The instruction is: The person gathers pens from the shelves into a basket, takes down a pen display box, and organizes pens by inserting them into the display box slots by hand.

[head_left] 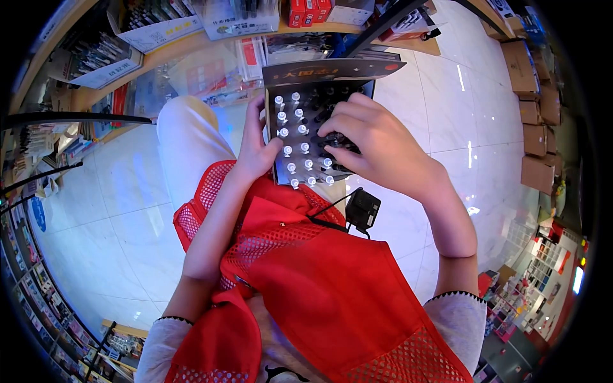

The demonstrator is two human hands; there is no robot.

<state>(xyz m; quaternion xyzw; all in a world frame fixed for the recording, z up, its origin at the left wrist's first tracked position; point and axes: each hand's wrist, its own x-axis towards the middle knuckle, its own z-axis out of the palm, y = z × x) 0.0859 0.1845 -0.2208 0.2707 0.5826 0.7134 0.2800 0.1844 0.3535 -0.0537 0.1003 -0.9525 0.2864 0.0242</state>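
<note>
Red vest [319,274] is being worn. Box [306,75] is being clamped at its left wall by the left hand [257,152]. Dark pens [324,102] inside are being touched by the curled right hand [370,137]; fingertip closure undetermined. White-topped pens [304,147] are being held alongside, in rows, by the box.

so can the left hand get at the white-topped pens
Probably yes: the left hand is at the side of the box, thumb near the white-topped pens, nothing visibly between, though it may need to loosen its hold.
</note>
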